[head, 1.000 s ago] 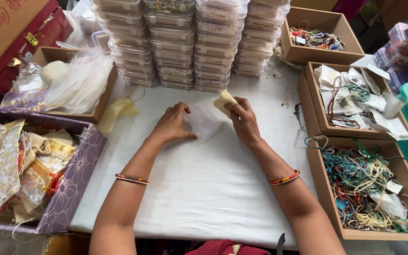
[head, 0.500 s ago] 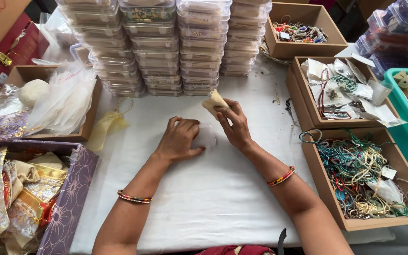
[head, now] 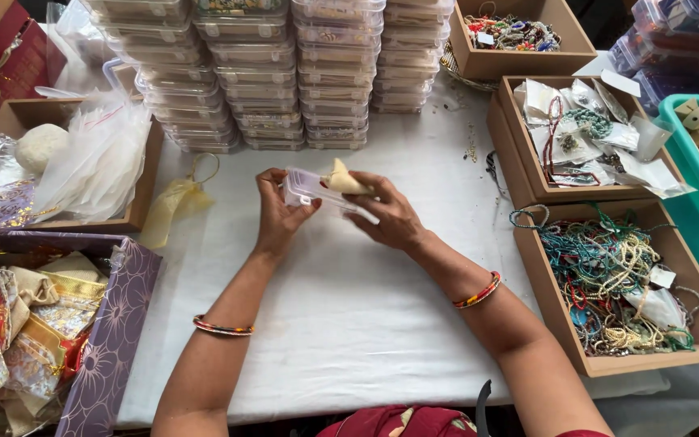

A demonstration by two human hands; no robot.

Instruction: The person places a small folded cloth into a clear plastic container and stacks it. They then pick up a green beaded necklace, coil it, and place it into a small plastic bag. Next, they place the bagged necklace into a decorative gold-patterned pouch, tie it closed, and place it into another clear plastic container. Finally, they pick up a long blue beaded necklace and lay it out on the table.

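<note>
Clear thin plastic, this little box (head: 311, 188): light, stiff and likely slick, so I judge its edges the best hold. My left hand (head: 278, 212) pinches its left end, my right hand (head: 388, 217) grips the right with a cream cloth pouch (head: 343, 180) on top, above the white tablecloth (head: 349, 316), near the far box stacks (head: 269, 73).

- Bare white cloth (head: 349, 324) lies open below both hands.
- Stacked clear boxes (head: 277, 73) wall off the far side.
- Cardboard trays (head: 527, 174) block the right; a purple box (head: 115, 340) and bag-filled tray (head: 143, 182) block the left.
</note>
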